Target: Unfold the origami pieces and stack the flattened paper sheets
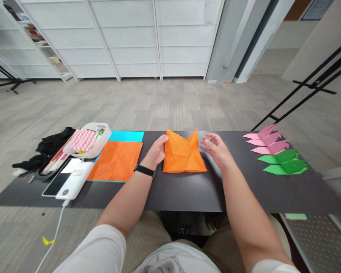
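A creased orange paper (183, 153), partly folded with two pointed corners rising at its far side, lies on the dark table in front of me. My left hand (158, 149), with a black band at the wrist, pinches its upper left edge between thumb and fingers. Just off the paper's right side, my right hand (216, 148) hovers with its fingers apart, holding nothing. To the left lies a flat orange sheet (119, 159) on top of blue sheets (127, 136).
Folded pink paper pieces (268, 141) and green ones (284, 163) stand in a row at the right. At the left are a white basket (102, 142), a white power bank (75, 180) with a cable, a phone (58, 182) and black cloth (55, 144).
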Tool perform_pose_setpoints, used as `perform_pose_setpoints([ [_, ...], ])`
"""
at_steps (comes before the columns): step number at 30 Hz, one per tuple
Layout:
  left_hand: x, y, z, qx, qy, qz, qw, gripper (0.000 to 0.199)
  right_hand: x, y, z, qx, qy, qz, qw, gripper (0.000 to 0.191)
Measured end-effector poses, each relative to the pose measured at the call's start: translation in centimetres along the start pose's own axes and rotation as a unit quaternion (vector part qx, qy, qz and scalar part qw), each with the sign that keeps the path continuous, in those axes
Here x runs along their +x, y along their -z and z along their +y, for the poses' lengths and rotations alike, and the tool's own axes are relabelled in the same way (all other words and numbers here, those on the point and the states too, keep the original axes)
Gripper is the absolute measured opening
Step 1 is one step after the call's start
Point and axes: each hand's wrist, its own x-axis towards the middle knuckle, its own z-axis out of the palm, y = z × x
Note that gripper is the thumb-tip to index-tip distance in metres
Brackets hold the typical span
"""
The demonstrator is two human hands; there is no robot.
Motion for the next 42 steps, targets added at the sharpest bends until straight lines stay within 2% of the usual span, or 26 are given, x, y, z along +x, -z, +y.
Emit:
perform_pose_setpoints([
  [2, -0.2, -0.4, 0.3, -0.006, 0.003, -0.016, 1.000, 0.025, -0.1, -0.2, 0.4, -0.007, -0.066, -0.031, 0.997, 0.049],
  [4, -0.4, -0.6, 0.5, -0.014, 0.008, -0.027, 1.000, 0.027, -0.1, -0.7, 0.8, -0.019, -0.103, -0.052, 0.993, 0.049],
  [7, -0.6, -0.7, 0.7, -0.030, 0.014, -0.036, 0.999, 0.029, -0.1, -1.4, 1.4, -0.022, -0.135, -0.064, 0.988, 0.051],
  [11, -0.6, -0.5, 0.6, -0.026, 0.021, -0.018, 0.999, 0.029, -0.1, -1.8, 1.4, -0.029, -0.153, -0.104, 0.982, 0.050],
  [14, -0.5, -0.4, 0.5, -0.007, 0.027, -0.007, 1.000, 0.025, -0.2, -1.4, 0.8, -0.017, -0.142, -0.115, 0.983, 0.049],
  [20, -0.3, -0.5, 0.2, 0.028, 0.002, 0.009, 1.000, 0.034, -0.5, -0.9, 0.1, 0.003, -0.120, -0.114, 0.986, 0.052],
  [28, -0.6, -0.1, -0.1, 0.072, 0.013, -0.011, 0.997, 0.044, -0.4, -0.6, -0.2, -0.001, -0.031, -0.050, 0.998, 0.045],
  [34, -0.5, 0.0, 0.0, 0.077, -0.020, 0.018, 0.997, 0.044, -0.5, 0.3, -1.1, -0.002, 0.053, 0.010, 0.999, 0.041],
  [39, -0.6, -0.4, 0.0, 0.085, -0.020, 0.008, 0.996, 0.046, -0.7, 0.6, -1.6, -0.026, 0.073, 0.008, 0.997, 0.041],
  [42, -0.6, -0.5, 0.0, 0.101, -0.062, 0.017, 0.993, 0.046, -0.7, 0.6, -1.6, -0.034, 0.054, 0.006, 0.998, 0.041],
])
